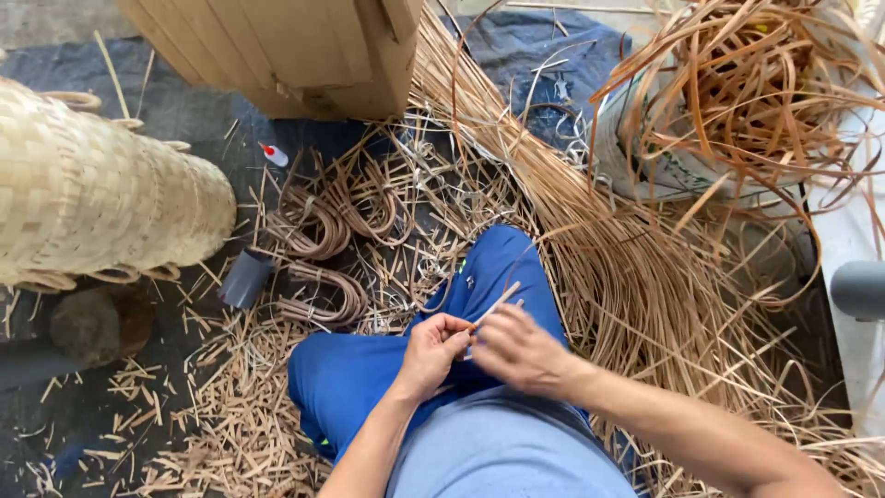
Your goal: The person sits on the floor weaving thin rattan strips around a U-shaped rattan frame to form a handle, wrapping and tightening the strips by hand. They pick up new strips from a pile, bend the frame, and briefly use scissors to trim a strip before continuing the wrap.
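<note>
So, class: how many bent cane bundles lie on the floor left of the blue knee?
3: one upper left, one to its right, one lower, by the grey cup. Loose scraps may hide others.

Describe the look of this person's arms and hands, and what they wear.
Both arms are bare from hand to upper arm: no sleeves reach into view. The left hand and right hand wear no gloves, and no rings, watch or bands show. Below them are a grey shirt and blue trousers.
</note>
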